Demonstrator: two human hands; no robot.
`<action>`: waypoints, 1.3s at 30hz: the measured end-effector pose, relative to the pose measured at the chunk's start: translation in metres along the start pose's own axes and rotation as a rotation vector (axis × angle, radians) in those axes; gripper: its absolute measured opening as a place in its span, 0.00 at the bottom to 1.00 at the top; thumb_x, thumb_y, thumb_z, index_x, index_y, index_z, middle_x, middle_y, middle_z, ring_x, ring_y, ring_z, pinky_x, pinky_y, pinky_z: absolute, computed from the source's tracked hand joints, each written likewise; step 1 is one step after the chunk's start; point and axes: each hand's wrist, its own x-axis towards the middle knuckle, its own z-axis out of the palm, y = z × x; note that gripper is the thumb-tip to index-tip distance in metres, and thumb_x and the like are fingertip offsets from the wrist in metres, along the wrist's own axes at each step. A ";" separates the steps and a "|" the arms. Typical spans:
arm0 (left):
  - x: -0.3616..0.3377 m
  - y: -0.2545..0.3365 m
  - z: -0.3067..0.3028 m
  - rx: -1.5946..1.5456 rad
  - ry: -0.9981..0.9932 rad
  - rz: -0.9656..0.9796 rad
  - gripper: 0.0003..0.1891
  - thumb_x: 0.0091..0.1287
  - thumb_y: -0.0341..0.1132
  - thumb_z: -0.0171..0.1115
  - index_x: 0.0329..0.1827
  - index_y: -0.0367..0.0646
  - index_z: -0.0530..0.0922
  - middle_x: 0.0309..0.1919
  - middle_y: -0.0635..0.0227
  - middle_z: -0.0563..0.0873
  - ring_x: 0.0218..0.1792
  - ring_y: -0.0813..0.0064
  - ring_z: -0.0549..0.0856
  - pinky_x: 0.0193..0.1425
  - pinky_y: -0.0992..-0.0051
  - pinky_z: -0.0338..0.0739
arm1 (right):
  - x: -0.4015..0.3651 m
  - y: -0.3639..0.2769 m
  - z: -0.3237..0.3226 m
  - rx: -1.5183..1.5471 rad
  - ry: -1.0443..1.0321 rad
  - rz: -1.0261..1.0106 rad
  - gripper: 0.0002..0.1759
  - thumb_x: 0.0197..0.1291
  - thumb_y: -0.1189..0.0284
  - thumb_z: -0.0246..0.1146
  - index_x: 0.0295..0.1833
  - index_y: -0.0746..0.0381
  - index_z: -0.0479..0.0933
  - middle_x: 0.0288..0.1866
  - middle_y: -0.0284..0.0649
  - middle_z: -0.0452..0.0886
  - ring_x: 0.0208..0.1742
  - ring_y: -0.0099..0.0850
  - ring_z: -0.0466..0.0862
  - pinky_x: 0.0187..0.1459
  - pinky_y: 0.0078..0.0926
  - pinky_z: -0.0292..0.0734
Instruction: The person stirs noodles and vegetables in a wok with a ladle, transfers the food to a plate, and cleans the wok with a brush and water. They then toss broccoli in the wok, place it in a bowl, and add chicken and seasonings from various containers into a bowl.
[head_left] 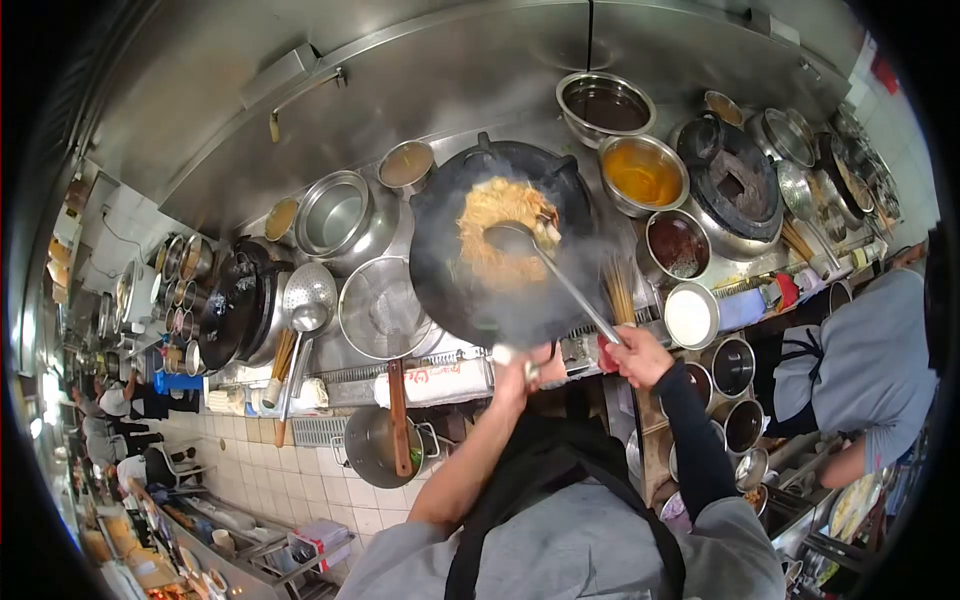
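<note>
noodles (495, 210) lie in wok (437, 265) under ladle (511, 237); right hand (640, 357) grips ladle; left hand (530, 372) near wok, finger closure indeterminable.

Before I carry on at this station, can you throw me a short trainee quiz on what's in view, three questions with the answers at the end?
1. Multiple choice. What does the right hand hold, its head at the noodles?
A) a knife
B) a ladle
C) a pair of tongs

2. True or false. In the picture, the wire strainer lies to the left of the wok.

3. Fill in "near" or "far". The left hand is at the wok's ____ edge, as seen by the person wearing the camera.

Key:
1. B
2. True
3. near
</note>
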 end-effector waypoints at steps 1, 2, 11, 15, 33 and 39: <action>-0.021 -0.006 0.000 0.074 0.002 0.044 0.07 0.74 0.36 0.57 0.43 0.41 0.74 0.23 0.65 0.79 0.18 0.71 0.80 0.15 0.76 0.69 | 0.001 -0.001 0.008 -0.037 0.051 -0.021 0.12 0.75 0.68 0.61 0.57 0.62 0.77 0.31 0.31 0.77 0.18 0.17 0.69 0.15 0.21 0.62; -0.038 -0.007 -0.002 0.151 0.025 -0.026 0.07 0.74 0.36 0.57 0.43 0.41 0.74 0.23 0.64 0.79 0.18 0.71 0.81 0.15 0.75 0.69 | -0.004 -0.007 0.011 -0.134 0.076 -0.061 0.14 0.72 0.68 0.63 0.58 0.63 0.77 0.30 0.34 0.77 0.23 0.23 0.75 0.22 0.28 0.71; -0.042 0.092 0.046 -0.197 0.025 0.115 0.08 0.73 0.35 0.57 0.41 0.38 0.75 0.30 0.60 0.83 0.22 0.70 0.81 0.18 0.74 0.70 | -0.042 -0.063 -0.014 -0.457 -0.081 -0.145 0.10 0.66 0.73 0.65 0.50 0.65 0.80 0.38 0.47 0.85 0.40 0.39 0.86 0.46 0.35 0.79; -0.009 0.027 0.015 0.005 0.173 0.064 0.06 0.73 0.36 0.59 0.43 0.44 0.75 0.29 0.63 0.80 0.22 0.70 0.79 0.19 0.74 0.70 | 0.027 0.016 0.002 -0.561 0.118 -0.318 0.18 0.64 0.71 0.65 0.58 0.66 0.78 0.39 0.56 0.86 0.43 0.55 0.86 0.46 0.46 0.80; 0.010 0.088 0.021 -0.125 0.033 -0.042 0.19 0.77 0.52 0.61 0.46 0.43 0.78 0.31 0.64 0.85 0.25 0.70 0.83 0.23 0.76 0.76 | 0.002 0.027 0.018 -0.546 0.131 -0.452 0.23 0.65 0.72 0.66 0.64 0.65 0.75 0.35 0.53 0.83 0.36 0.53 0.84 0.43 0.46 0.80; -0.050 0.037 -0.063 0.042 -0.086 -0.207 0.18 0.79 0.50 0.59 0.47 0.42 0.79 0.29 0.62 0.86 0.25 0.70 0.85 0.22 0.76 0.73 | -0.004 0.027 0.039 -0.297 0.008 -0.258 0.22 0.64 0.73 0.65 0.63 0.65 0.75 0.33 0.57 0.81 0.32 0.60 0.81 0.39 0.47 0.79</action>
